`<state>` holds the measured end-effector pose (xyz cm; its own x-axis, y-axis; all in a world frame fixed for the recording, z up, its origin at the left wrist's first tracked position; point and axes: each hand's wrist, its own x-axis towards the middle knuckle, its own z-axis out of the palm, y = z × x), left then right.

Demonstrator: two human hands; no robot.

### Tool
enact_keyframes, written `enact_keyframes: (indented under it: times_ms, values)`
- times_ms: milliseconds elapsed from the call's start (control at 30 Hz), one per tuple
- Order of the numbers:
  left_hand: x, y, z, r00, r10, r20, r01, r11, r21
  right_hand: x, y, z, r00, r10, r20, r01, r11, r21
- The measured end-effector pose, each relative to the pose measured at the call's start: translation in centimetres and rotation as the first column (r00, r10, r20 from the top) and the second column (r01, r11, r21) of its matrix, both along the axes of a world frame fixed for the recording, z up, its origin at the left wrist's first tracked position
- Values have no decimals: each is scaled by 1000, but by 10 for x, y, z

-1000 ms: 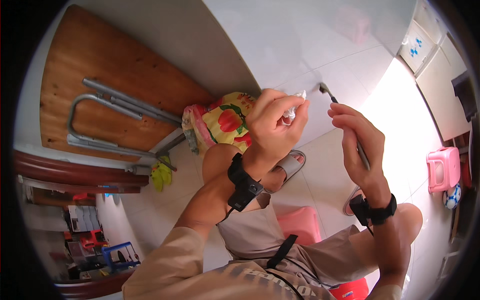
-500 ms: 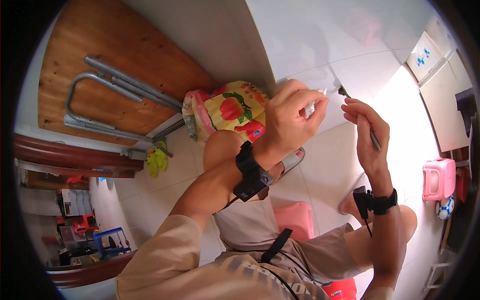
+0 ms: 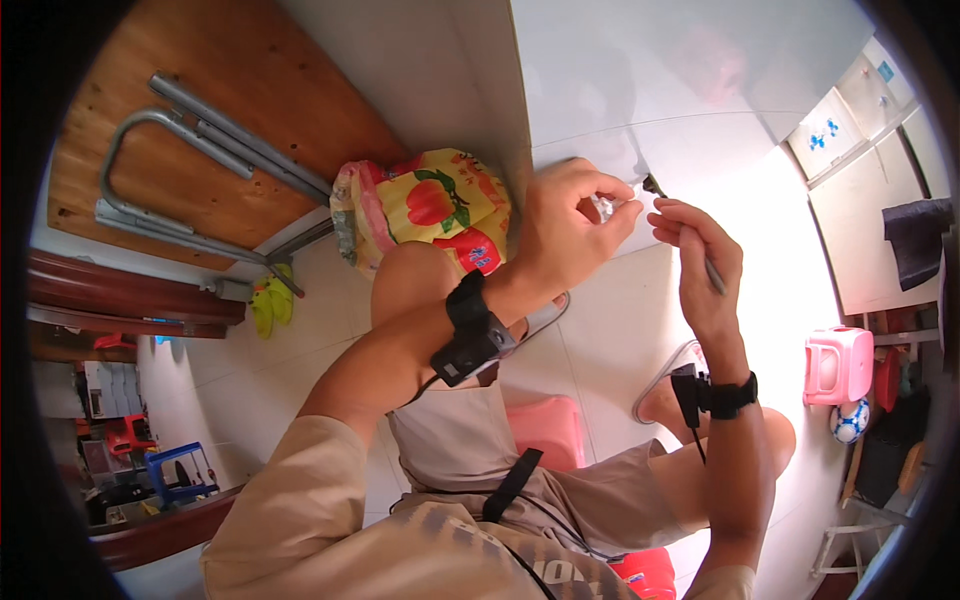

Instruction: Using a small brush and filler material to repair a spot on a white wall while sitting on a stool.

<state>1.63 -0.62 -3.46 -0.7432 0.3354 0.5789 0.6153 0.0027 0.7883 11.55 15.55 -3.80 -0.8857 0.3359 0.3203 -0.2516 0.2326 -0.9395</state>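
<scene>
I saw a slim tool [image 3: 652, 185] slanting far-left, near a wad [image 3: 602, 208].
Right hand [image 3: 702, 270] gripped the tool; left hand [image 3: 570, 225] pinched the wad.

A gap opens between the left hand [image 3: 580, 215] and the right hand [image 3: 705, 250], narrowing at the fingertips, where the head of a slim dark tool [image 3: 651, 185] stands in the way. Leftward, a yellow printed bag [image 3: 430, 205] and bent knee [image 3: 410, 275] obstruct; rightward, bright floor [image 3: 785, 260] leaves room before a pink stool [image 3: 838, 365].
</scene>
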Motion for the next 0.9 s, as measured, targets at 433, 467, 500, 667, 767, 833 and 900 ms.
enact_keyframes:
  times_ms: [433, 467, 500, 667, 767, 833, 900]
  values:
    - [-3, 5, 15, 705, -276, 653, 203, 961, 186, 1, 5, 11, 1000, 0, 14, -1, 997, 76]
    - [-3, 5, 17, 675, -274, 685, 203, 962, 185, 2, 6, 16, 1000, -18, 9, 17, 996, 90]
    - [-4, 6, 16, 652, -283, 704, 202, 959, 198, 3, 9, 22, 1000, -24, -2, 24, 993, 113]
    - [-4, 5, 21, 597, -345, 725, 181, 938, 297, 9, 14, 50, 994, -106, -17, 107, 988, 115]
    - [-5, 14, 18, 570, -402, 717, 164, 910, 381, 15, 10, 69, 992, -130, 5, 128, 982, 138]
    - [-6, 20, 17, 575, -409, 708, 157, 905, 395, 21, 1, 81, 990, -137, 17, 133, 980, 146]
    - [-6, 23, 16, 577, -412, 705, 148, 902, 406, 29, -10, 90, 990, -130, 47, 122, 982, 142]
